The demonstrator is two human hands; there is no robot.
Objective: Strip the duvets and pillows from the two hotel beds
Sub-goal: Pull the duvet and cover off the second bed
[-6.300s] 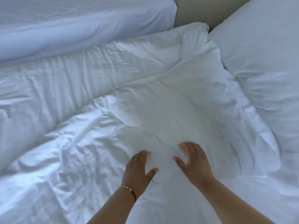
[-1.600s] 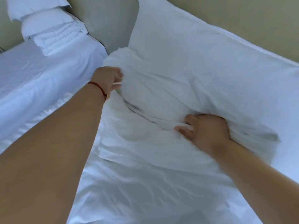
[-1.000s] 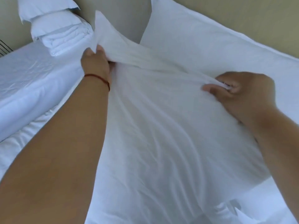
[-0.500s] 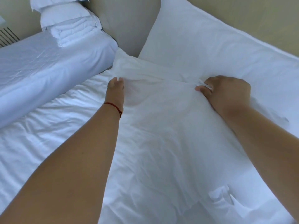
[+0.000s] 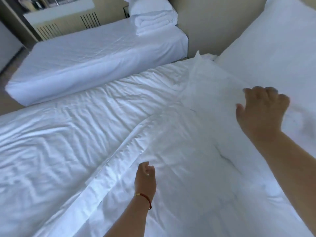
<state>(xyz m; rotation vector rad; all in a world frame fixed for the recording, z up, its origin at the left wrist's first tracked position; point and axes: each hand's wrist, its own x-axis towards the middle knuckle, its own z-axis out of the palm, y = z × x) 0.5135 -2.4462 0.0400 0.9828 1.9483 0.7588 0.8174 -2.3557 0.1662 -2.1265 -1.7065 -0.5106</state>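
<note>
Two hotel beds stand side by side against a beige wall. On the near bed [image 5: 51, 151], a wrinkled white duvet [image 5: 179, 168] lies folded back across the mattress, with a large white pillow [image 5: 273, 48] at the head. The left hand [image 5: 145, 180], wearing a red cord bracelet [image 5: 145, 197], rests on the duvet with fingers loosely curled, gripping nothing. The right hand [image 5: 261, 110] hovers at the duvet's upper corner, fingers spread and partly bent; contact cannot be determined. The far bed [image 5: 85, 62] carries a stack of folded white bedding [image 5: 152, 19].
</note>
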